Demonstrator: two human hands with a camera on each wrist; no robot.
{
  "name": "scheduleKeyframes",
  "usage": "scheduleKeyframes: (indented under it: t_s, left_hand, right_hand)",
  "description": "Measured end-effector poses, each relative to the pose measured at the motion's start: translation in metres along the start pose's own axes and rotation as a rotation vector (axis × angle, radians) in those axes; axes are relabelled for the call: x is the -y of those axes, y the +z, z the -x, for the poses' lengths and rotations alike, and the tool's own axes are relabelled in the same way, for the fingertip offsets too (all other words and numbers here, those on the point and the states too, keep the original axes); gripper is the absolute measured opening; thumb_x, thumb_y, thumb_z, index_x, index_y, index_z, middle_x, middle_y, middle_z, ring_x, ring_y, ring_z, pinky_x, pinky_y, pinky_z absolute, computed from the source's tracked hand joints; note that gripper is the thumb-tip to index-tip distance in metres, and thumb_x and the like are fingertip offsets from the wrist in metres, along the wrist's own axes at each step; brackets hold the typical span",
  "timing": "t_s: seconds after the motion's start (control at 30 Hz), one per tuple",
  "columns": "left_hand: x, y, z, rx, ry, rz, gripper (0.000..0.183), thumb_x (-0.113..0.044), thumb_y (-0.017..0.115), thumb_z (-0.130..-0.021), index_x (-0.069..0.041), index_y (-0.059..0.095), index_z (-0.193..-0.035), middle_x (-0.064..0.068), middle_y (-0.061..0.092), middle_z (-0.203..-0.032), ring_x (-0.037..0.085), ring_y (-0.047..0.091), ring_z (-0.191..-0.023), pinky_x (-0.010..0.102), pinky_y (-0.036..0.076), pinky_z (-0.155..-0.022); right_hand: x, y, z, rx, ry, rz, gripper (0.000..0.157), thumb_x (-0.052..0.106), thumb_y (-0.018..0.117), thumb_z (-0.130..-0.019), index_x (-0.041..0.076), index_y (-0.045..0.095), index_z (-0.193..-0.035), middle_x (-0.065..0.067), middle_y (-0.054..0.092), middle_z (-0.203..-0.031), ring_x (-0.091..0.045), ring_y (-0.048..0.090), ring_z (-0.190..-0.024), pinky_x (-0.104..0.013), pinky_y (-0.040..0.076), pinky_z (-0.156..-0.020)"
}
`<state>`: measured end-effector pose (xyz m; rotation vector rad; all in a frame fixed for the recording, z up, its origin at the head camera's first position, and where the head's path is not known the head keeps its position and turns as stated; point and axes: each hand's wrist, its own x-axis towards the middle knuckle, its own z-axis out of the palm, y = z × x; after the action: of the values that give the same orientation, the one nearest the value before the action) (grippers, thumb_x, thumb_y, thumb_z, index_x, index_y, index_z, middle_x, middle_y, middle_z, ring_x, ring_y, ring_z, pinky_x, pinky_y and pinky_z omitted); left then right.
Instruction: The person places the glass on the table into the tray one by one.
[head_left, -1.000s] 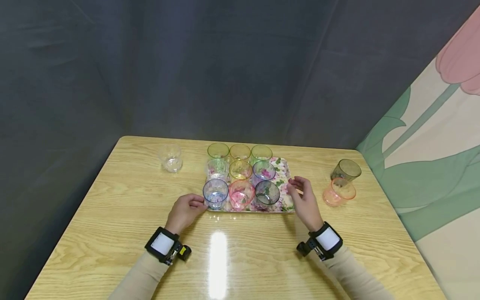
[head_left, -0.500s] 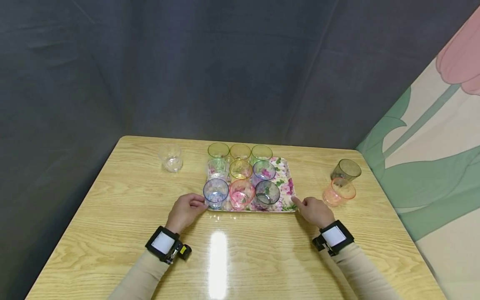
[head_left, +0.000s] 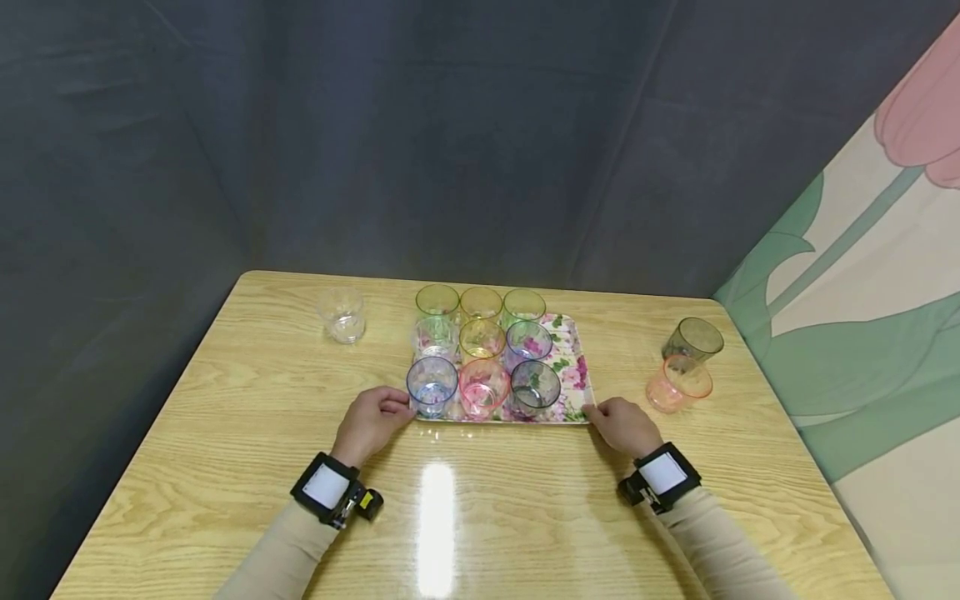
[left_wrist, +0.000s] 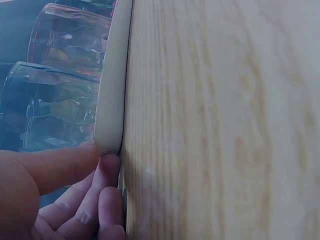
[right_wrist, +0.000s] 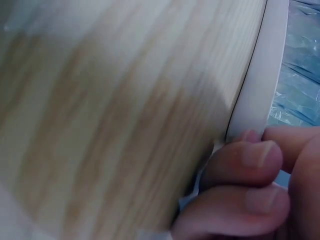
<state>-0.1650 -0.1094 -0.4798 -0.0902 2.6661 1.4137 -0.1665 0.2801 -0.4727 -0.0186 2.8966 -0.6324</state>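
Note:
A floral tray (head_left: 574, 367) lies on the wooden table, bearing three rows of three coloured tumblers. Its front row holds a blue tumbler (head_left: 432, 388), a pink tumbler (head_left: 483, 389) and a dark grey tumbler (head_left: 535, 388). My left hand (head_left: 370, 425) pinches the tray's front left corner, thumb on the rim and fingers curled below, as the left wrist view shows. At the front right corner, my right hand (head_left: 628, 427) grips the tray between thumb and curled fingers. In the right wrist view the tray's pale edge (right_wrist: 257, 75) runs up from these fingers, close over the table.
A clear tumbler (head_left: 342, 317) stands at the table's back left. To the right of the tray are an olive-grey tumbler (head_left: 692, 340) and an orange tumbler (head_left: 677, 385). A dark curtain (head_left: 480, 150) hangs behind the table (head_left: 247, 433).
My right hand has come down from beside the tray's right side to its front right corner and taken hold there. The left hand and the tumblers stay where they were.

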Motion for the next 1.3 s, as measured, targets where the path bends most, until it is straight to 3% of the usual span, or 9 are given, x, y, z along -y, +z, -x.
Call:
scheduleKeyframes:
  t_s: [0.3,0.43,0.6,0.7,0.77,0.93,1.1,1.2,1.3]
  left_hand:
    - [0.003,-0.003,-0.004,-0.026,0.017,0.010,0.018,-0.017,0.065,-0.085,-0.008,0.070,-0.100,0.009,0.071,-0.091,0.018,0.061,-0.082,0.039,0.052,-0.075]
    - [0.000,-0.010,-0.005,-0.084,0.020,0.009,0.023,-0.016,0.063,-0.086,-0.006,0.067,-0.107,0.011,0.070,-0.092,0.018,0.060,-0.079,0.036,0.051,-0.070]
    - [-0.014,-0.033,-0.009,-0.298,0.111,-0.060,0.028,-0.022,0.061,-0.088,-0.009,0.065,-0.113,0.010,0.071,-0.092,0.019,0.062,-0.074,0.035,0.049,-0.057]
    - [-0.023,-0.050,-0.017,-0.453,0.206,-0.043,0.029,-0.022,0.062,-0.087,-0.009,0.065,-0.113,0.009,0.071,-0.090,0.019,0.061,-0.070,0.034,0.047,-0.053]
    - [-0.029,-0.060,-0.025,-0.521,0.270,-0.001,0.030,-0.022,0.063,-0.088,-0.007,0.064,-0.114,0.011,0.069,-0.090,0.019,0.059,-0.068,0.034,0.046,-0.054]
    - [-0.035,-0.080,-0.044,-0.616,0.345,0.095,0.039,-0.023,0.066,-0.086,-0.004,0.059,-0.119,0.016,0.062,-0.098,0.022,0.056,-0.072,0.034,0.043,-0.061]
    - [-0.032,-0.091,-0.066,-0.624,0.323,0.142,0.061,-0.030,0.070,-0.083,-0.003,0.044,-0.131,0.020,0.048,-0.118,0.028,0.049,-0.097,0.041,0.042,-0.078]
    - [-0.028,-0.092,-0.079,-0.584,0.278,0.191,0.087,-0.040,0.072,-0.079,-0.013,0.024,-0.146,0.017,0.031,-0.140,0.028,0.036,-0.120,0.049,0.039,-0.096]
    - [-0.021,-0.090,-0.091,-0.551,0.221,0.251,0.108,-0.047,0.074,-0.074,-0.029,-0.001,-0.150,0.007,0.009,-0.154,0.023,0.017,-0.136,0.054,0.029,-0.109]
  right_hand:
    - [0.002,0.001,-0.002,0.004,0.004,0.006,0.049,0.031,0.048,-0.096,0.016,0.039,-0.050,0.005,0.033,-0.045,-0.012,0.030,-0.040,-0.025,0.022,-0.041]
    - [0.002,0.001,-0.002,0.008,0.006,0.002,0.049,0.032,0.048,-0.096,0.017,0.040,-0.050,0.005,0.033,-0.045,-0.012,0.031,-0.040,-0.026,0.023,-0.041]
    - [0.002,0.001,-0.002,0.020,-0.004,-0.004,0.049,0.031,0.047,-0.096,0.017,0.040,-0.050,0.005,0.033,-0.044,-0.013,0.030,-0.040,-0.026,0.023,-0.042]
    - [0.002,0.001,-0.002,0.021,-0.006,-0.004,0.048,0.031,0.047,-0.096,0.016,0.040,-0.050,0.005,0.032,-0.044,-0.013,0.030,-0.040,-0.026,0.023,-0.043]
    - [0.001,0.001,-0.002,0.018,-0.003,0.000,0.049,0.031,0.047,-0.096,0.016,0.040,-0.050,0.005,0.032,-0.044,-0.012,0.030,-0.040,-0.026,0.023,-0.042]
    - [0.002,0.001,-0.002,0.019,-0.001,0.002,0.049,0.032,0.047,-0.095,0.016,0.040,-0.050,0.005,0.032,-0.044,-0.013,0.030,-0.039,-0.026,0.022,-0.042]
    - [0.002,0.001,-0.003,0.017,-0.009,0.006,0.049,0.031,0.048,-0.095,0.016,0.040,-0.050,0.005,0.031,-0.044,-0.012,0.030,-0.039,-0.026,0.023,-0.043]
    - [0.002,0.001,-0.003,0.020,-0.010,0.009,0.048,0.031,0.048,-0.095,0.016,0.040,-0.050,0.005,0.031,-0.044,-0.012,0.030,-0.040,-0.026,0.023,-0.044]
    - [0.002,0.001,-0.003,0.020,-0.004,0.008,0.048,0.031,0.048,-0.095,0.016,0.040,-0.050,0.005,0.032,-0.044,-0.013,0.030,-0.040,-0.026,0.023,-0.043]
